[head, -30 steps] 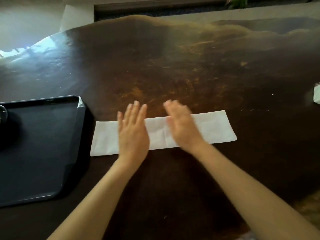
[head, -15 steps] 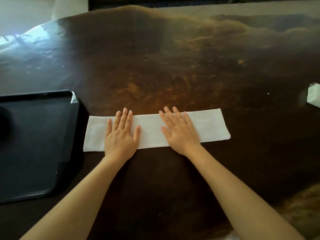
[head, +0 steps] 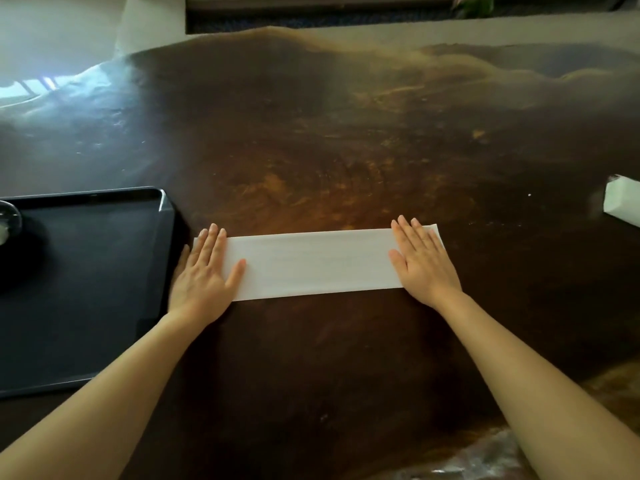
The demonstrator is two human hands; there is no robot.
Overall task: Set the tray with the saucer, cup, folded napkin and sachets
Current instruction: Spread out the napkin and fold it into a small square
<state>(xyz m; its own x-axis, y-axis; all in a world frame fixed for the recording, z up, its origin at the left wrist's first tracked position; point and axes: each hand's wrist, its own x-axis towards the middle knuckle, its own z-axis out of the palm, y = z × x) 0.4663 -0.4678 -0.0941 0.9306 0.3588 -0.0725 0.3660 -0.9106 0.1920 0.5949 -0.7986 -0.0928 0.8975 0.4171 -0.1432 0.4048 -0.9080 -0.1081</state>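
Napkin (head: 317, 263) first: a long white strip of folded cloth or paper lying flat on the dark brown polished wooden desk (head: 311, 150), its long axis running from nine o'clock to three o'clock, just below the middle of the view.

The left hand (head: 202, 277) lies palm down on the strip's nine o'clock end, fingers straight and close together pointing toward twelve o'clock, thumb spread out toward three o'clock across the white surface. It is flat and released, gripping nothing, only pressing on the napkin; its outer edge sits just beside the rim of the tray.

The right hand (head: 424, 263) lies the same way on the three o'clock end, fully flattened, fingers slightly fanned toward twelve o'clock, thumb angled inward toward nine o'clock. It covers most of that end, with one corner of the strip showing past the fingertips. It holds nothing either.

The black rectangular plastic tray (head: 104, 271) rests on the desk at nine o'clock from the napkin, near it but apart. At the tray's far nine o'clock edge a round, partly cut-off object (head: 8, 220) shows; what it is cannot be told.

A small white folded item (head: 623, 200) sits at the three o'clock edge of the view, well apart from the hands.
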